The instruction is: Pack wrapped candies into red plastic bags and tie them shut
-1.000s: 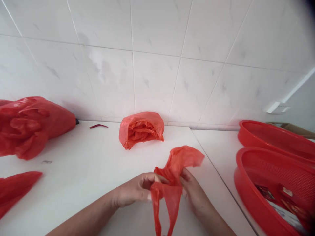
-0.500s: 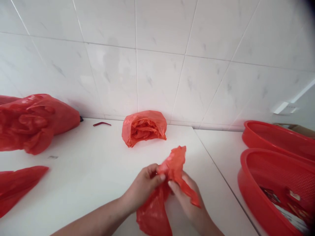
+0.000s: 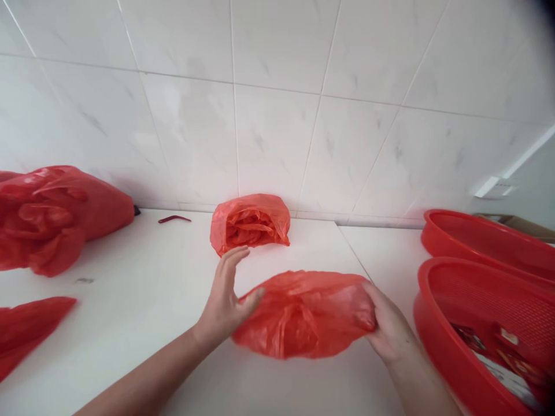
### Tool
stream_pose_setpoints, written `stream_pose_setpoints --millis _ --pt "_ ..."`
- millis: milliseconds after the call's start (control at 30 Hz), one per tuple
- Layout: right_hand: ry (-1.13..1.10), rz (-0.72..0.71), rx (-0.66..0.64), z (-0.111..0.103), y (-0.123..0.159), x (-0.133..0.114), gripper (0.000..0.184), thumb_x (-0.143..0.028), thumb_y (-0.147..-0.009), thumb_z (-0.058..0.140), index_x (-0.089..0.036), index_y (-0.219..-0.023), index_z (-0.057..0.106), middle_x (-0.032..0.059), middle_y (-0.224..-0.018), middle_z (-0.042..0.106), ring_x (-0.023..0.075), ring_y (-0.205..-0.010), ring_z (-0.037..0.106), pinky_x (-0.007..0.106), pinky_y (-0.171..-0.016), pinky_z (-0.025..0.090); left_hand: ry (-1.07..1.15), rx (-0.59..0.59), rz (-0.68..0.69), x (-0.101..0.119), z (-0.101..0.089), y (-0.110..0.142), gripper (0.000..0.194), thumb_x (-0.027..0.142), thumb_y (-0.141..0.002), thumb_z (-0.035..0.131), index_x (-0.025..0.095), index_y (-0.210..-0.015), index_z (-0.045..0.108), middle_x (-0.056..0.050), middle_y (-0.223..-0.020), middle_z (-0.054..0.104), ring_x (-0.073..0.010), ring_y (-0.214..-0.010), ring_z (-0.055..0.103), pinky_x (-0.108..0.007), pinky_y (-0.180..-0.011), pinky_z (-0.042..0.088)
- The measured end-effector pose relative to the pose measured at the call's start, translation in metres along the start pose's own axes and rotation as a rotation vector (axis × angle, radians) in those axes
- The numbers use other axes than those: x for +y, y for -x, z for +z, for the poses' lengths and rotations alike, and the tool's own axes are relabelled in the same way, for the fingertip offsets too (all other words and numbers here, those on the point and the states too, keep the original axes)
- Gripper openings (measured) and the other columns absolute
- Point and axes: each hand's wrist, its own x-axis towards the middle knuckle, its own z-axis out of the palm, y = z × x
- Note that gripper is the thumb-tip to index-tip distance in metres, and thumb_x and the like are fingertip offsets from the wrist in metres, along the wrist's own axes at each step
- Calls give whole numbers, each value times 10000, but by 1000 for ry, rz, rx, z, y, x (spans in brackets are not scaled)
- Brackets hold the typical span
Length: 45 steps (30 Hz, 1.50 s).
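Observation:
A thin red plastic bag (image 3: 303,318) is spread out sideways, low over the white table. My right hand (image 3: 385,323) grips its bunched right end. Beside the bag's left end is my left hand (image 3: 228,297), fingers raised and thumb apart; the thumb overlaps the bag's edge in view, and I cannot tell if it touches. Just beyond my left fingertips sits another red plastic bag (image 3: 251,222), its mouth towards me and crumpled red plastic inside.
Two red plastic baskets (image 3: 433,323) stand at the right, the nearer one with small packets in it. At the left lie a large bundle of red bags (image 3: 99,208) and a flat red bag (image 3: 30,329). A thin dark red bent piece (image 3: 174,218) lies near the tiled wall (image 3: 277,127).
The bag, gathered between both hands before, is now spread wide. My left hand has let go and moved left; my right hand has moved right with the bag's end.

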Motion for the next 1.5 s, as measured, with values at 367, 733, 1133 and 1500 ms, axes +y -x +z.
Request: stream_pose_setpoints --millis 367,733,1133,1500 --pt "682 -666 221 19 28 5 312 -353 -736 649 -238 -1009 552 57 -1088 583 214 -967 546 305 -770 448 -89 -491 -137 20 23 16 194 245 -826 523 262 -977 644 -14 -877 668 -192 -776 618 -279 -687 465" --pt "1726 -595 -271 20 33 32 191 -173 -814 476 -251 -855 645 24 -887 639 168 -668 619 277 -586 411 667 -144 -686 8 23 9 262 442 -769 631 188 -827 596 -8 -764 651 -150 -676 593 -238 -631 460" --pt "1768 -867 -276 34 34 32 162 -195 -761 624 -247 -908 669 50 -1076 641 295 -1155 454 483 -994 305 685 -171 -757 3 25 15 286 455 -774 642 180 -820 579 12 -670 627 -120 -564 578 -205 -538 458" --pt "1537 -763 156 -22 81 -55 253 -344 -829 565 -278 -1052 662 49 -1306 524 254 -1160 507 431 -988 390 613 -214 -819 1 23 15 315 507 -705 683 210 -777 607 7 -652 649 -151 -531 577 -216 -456 462"
